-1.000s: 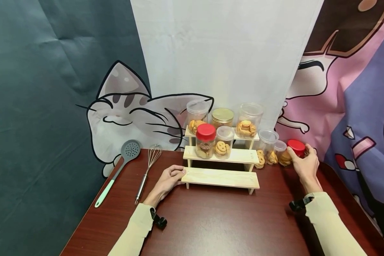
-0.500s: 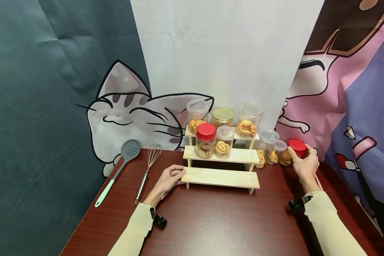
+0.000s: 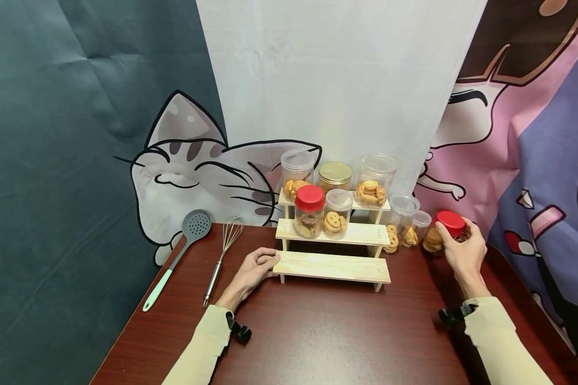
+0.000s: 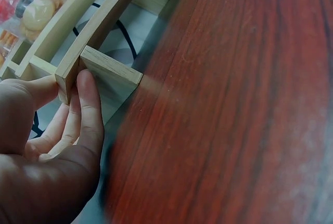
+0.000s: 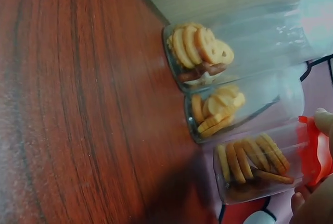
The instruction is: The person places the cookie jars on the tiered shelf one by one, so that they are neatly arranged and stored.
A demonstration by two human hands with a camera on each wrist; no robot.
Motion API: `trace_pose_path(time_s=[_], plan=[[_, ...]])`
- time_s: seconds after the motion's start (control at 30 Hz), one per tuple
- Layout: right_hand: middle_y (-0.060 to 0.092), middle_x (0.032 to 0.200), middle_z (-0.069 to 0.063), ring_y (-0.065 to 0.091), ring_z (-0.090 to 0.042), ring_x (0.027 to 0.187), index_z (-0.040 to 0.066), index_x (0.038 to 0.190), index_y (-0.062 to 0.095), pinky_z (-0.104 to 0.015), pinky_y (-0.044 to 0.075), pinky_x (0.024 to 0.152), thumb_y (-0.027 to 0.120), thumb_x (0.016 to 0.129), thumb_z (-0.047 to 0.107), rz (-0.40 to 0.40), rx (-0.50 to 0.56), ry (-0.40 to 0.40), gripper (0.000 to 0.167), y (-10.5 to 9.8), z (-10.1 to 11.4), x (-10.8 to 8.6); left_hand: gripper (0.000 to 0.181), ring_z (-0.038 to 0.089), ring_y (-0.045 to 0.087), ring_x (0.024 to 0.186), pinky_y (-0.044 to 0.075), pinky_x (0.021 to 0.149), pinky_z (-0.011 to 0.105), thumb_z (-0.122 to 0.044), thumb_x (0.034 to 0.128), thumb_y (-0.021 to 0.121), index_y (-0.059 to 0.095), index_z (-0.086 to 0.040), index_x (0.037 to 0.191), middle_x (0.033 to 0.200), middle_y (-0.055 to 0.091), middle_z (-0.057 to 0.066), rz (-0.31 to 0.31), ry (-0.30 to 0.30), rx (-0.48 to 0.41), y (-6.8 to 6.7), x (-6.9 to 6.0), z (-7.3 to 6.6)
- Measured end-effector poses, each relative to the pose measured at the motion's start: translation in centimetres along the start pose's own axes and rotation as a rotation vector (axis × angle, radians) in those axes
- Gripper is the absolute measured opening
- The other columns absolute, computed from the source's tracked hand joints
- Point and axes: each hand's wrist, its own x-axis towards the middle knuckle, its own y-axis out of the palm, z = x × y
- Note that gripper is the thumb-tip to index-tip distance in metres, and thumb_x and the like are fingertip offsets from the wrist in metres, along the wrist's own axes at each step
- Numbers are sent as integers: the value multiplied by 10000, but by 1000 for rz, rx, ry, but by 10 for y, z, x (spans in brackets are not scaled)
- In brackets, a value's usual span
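The right hand grasps the red lid of a cookie jar at the table's right, thumb and fingers bent around it; whether the jar's base touches the table I cannot tell. The left hand pinches the left end of the wooden rack's lowest step between thumb and fingers. A small clear jar and a taller clear jar stand between the held jar and the rack. Five more jars occupy the upper two steps. Left lie a whisk and slotted spoon.
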Motion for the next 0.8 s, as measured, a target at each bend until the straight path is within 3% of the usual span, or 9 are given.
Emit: trace_pose_path(time_s=[0.13,0.3,0.53,0.8], plan=[[672,1495,-144,610,-94,1248,213,1549,600,-167,456,1054,858,905,500,-28,1,-47,751,-7,5,-8,448,133,742,938,647,817,275,-127,1073,690,528,95,1426,1072,758,24,-1,0,2,0,0,0],[737,1331,-65,566,72,1040,218,1487,661,-101,423,855,898,882,439,-66,53,-130,687,-15,13,-21,446,131,739,934,644,810,269,-123,1075,685,525,97,1428,1063,756,13,-2,2,3,0,0,1],[695,1131,170,617,66,969,262,1452,688,-50,446,812,927,871,347,-59,127,-173,635,-23,23,-37,436,135,735,932,644,810,271,-125,1074,687,529,89,1420,1061,750,24,-8,-4,9,-1,1,3],[670,1106,246,647,37,922,204,1452,693,-56,491,802,916,888,230,-28,196,-268,608,-27,47,-53,440,136,735,930,642,803,272,-126,1075,686,525,88,1425,1071,749,25,-6,-2,4,0,1,3]])
